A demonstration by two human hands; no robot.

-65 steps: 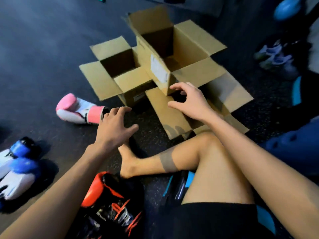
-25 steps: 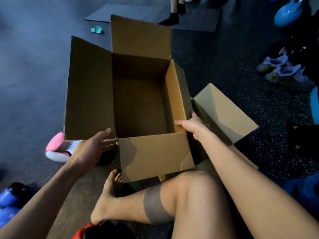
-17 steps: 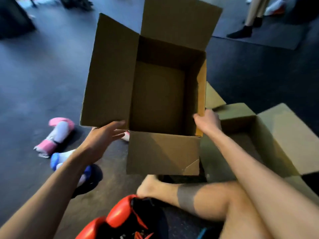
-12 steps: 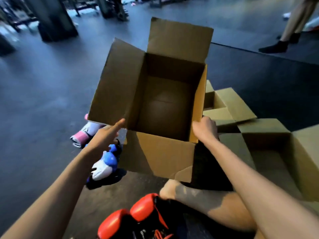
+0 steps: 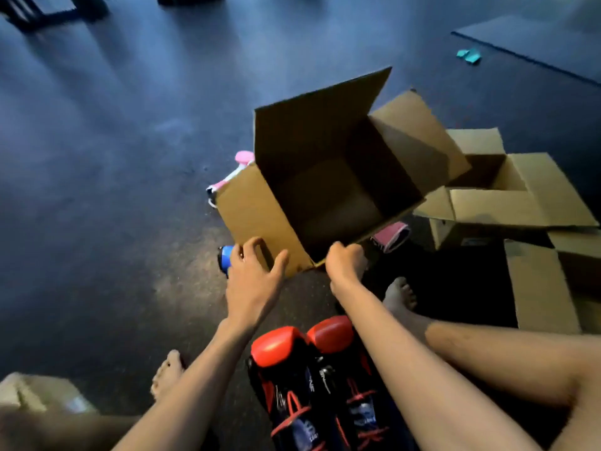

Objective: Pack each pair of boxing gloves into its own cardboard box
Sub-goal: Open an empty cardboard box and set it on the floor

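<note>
An empty cardboard box with its flaps open is tilted in front of me, just above the dark floor. My right hand grips its near edge. My left hand hovers with spread fingers at the box's near left flap. A pair of red and black boxing gloves lies between my legs. Pink and white gloves show behind the box, with another pink cuff under its right side. A blue glove peeks out beside my left hand.
Two more open cardboard boxes stand at the right. Another box corner shows at the lower left. My bare feet and legs frame the red gloves. A small teal object lies far off on the floor.
The box has come down from in front of me toward the floor and turned. My right hand has shifted to its near edge, and my left hand has come off the flap.
</note>
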